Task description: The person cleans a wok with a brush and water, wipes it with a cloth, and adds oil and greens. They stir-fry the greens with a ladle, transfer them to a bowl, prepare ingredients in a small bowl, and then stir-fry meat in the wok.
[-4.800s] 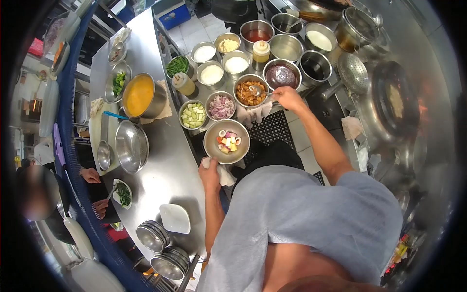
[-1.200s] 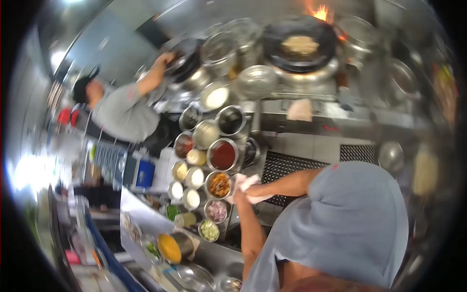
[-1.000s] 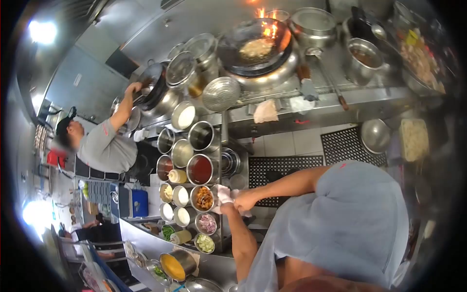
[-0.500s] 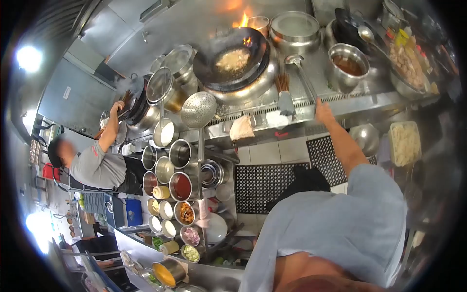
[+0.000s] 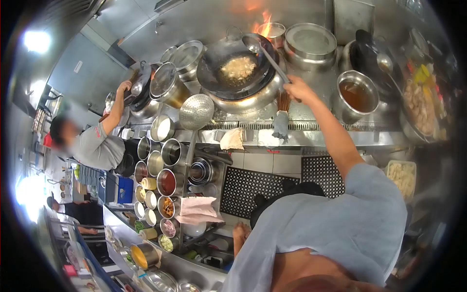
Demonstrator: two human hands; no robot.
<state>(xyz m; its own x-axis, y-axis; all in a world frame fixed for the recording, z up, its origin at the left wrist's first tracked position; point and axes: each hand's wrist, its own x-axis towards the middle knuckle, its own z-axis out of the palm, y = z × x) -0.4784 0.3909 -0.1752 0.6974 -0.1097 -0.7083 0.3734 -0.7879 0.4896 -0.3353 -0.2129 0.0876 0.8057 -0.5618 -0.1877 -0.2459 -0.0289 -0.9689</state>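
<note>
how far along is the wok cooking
Done: a flame burns behind the wok, and pale food is in it. In hand: the right hand grips a ladle over the wok. Left: the food is not yet plated.

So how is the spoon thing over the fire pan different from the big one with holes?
The ladle is gripped by the right hand, its small solid bowl over the wok. The skimmer rests untouched, its head wider and full of holes. Both are metal with long handles.
</note>
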